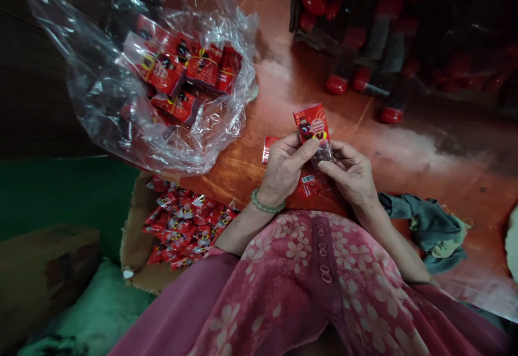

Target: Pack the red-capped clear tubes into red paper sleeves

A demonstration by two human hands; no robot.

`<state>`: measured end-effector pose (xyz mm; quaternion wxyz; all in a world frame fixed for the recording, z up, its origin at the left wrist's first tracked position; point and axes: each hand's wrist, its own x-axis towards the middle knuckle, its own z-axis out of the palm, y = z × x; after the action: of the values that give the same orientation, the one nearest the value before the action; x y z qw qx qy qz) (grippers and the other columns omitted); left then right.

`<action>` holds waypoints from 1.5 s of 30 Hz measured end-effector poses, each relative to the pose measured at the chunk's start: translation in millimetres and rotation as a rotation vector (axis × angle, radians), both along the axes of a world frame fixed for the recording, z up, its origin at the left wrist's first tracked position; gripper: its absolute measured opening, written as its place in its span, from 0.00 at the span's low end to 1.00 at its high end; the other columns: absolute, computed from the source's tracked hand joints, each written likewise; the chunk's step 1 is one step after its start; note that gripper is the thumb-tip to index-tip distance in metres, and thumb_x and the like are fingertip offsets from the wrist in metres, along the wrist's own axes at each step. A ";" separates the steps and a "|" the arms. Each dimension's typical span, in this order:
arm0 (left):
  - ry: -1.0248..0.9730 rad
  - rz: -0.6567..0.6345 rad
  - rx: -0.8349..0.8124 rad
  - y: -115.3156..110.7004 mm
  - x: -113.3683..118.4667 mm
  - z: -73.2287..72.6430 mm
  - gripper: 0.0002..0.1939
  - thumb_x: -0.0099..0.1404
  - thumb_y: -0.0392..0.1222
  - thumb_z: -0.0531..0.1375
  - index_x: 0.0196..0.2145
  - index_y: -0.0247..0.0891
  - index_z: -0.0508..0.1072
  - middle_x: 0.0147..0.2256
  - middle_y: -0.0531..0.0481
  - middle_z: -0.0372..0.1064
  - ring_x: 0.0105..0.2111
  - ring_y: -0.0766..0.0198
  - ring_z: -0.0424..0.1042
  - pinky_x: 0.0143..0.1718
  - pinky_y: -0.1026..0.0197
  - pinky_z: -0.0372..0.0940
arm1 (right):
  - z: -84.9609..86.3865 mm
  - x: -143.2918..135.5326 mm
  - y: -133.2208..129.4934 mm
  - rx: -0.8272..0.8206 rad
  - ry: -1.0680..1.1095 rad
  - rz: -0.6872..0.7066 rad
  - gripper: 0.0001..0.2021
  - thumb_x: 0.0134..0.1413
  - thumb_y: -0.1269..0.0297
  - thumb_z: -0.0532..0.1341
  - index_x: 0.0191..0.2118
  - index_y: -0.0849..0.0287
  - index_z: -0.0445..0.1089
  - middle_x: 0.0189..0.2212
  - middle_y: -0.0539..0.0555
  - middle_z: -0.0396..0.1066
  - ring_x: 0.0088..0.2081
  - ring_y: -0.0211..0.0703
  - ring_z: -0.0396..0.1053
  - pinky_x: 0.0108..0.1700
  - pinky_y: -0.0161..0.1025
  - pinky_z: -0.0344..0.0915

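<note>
Between my two hands is a small red packet (313,124) with a cartoon figure on its upper part and a clear, dark-looking lower part. My left hand (285,164), with a green bead bracelet at its wrist, pinches the packet's left side, thumb across the front. The thumb and fingers of my right hand (352,172) grip its lower right corner. Just left of my left hand, a red piece (267,148) lies partly hidden on the reddish wooden surface (269,83). Another red printed piece with a barcode (311,186) lies below the held packet.
A clear plastic bag (105,102) holding bundled red packets (202,64) is at the upper left. Below it, a cardboard box (135,242) contains many small red packets. Red-capped clear containers (338,83) lie at the upper right. A grey-green cloth (435,224) lies at the right.
</note>
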<state>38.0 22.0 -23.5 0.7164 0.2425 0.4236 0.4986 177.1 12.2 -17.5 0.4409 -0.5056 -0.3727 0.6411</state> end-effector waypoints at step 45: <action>-0.095 -0.093 -0.024 -18.0 20.3 4.4 0.28 0.62 0.61 0.68 0.52 0.39 0.81 0.52 0.42 0.78 0.32 0.70 0.67 0.31 0.65 0.56 | -20.2 11.3 -4.9 0.025 0.090 0.003 0.15 0.50 0.52 0.75 0.35 0.55 0.76 0.25 0.44 0.76 0.22 0.34 0.73 0.27 0.32 0.75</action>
<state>58.3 4.0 -19.1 0.7610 0.2294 0.3833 0.4705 188.4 7.3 -37.8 0.4626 -0.4701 -0.3611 0.6592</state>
